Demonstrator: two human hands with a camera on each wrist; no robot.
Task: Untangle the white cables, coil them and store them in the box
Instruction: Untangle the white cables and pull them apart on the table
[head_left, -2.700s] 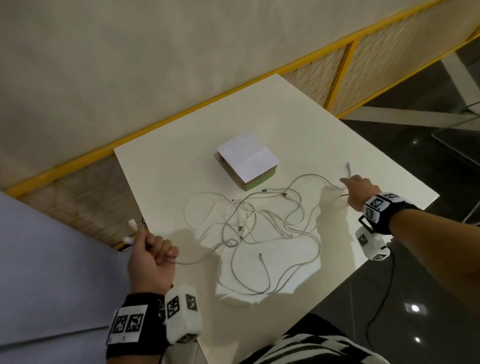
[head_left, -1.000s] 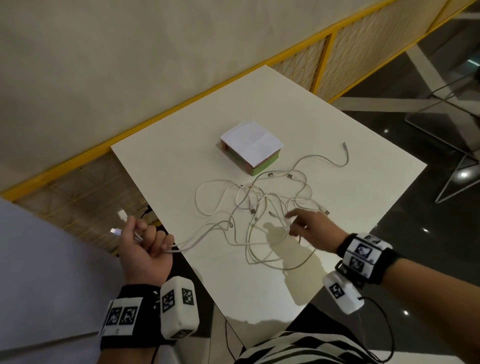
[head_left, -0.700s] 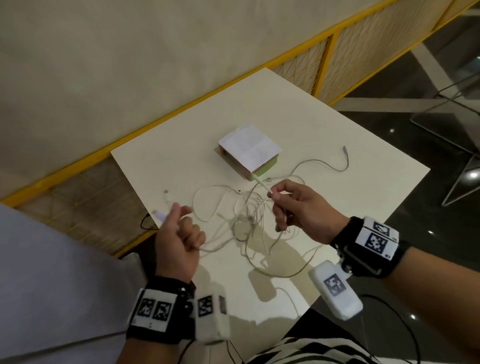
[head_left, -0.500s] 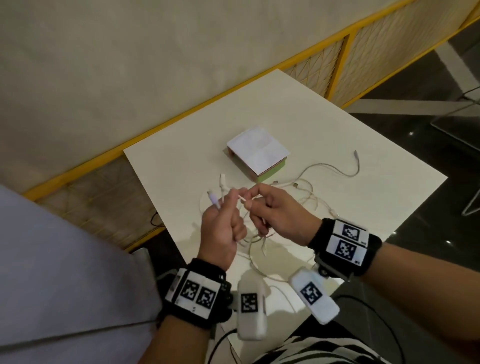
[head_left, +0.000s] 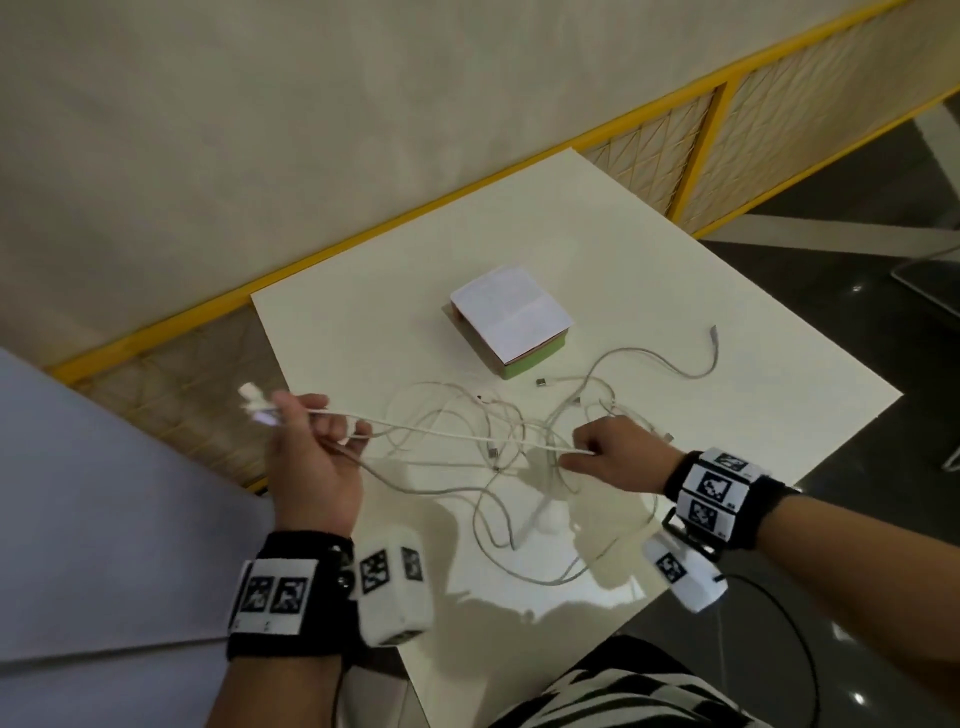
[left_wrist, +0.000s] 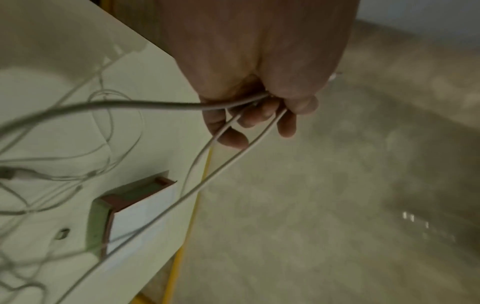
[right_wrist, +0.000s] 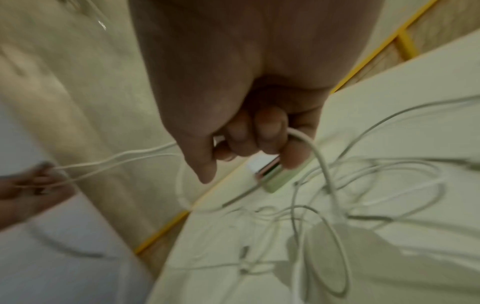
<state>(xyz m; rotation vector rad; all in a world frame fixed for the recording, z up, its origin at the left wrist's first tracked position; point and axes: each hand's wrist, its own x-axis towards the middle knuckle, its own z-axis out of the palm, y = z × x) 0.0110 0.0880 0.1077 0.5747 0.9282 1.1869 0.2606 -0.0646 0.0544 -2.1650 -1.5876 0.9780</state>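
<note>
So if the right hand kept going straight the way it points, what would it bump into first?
Probably the tangle of white cables on the table. The right hand, already gripping one strand, points toward the left hand; depth is unclear.

The tangle of white cables (head_left: 498, 447) overlapped so thickly on the table (head_left: 649, 260) that no single strand could be followed through. The right hand (head_left: 613, 457) covered the stretch it pinched, and how many strands it held was unclear. The left hand (head_left: 311, 457) hid its cable ends, with only blurred plugs (head_left: 257, 402) poking out. The box (head_left: 511, 319) interior stayed hidden under its white lid. Both wrist views were smeared.
</note>
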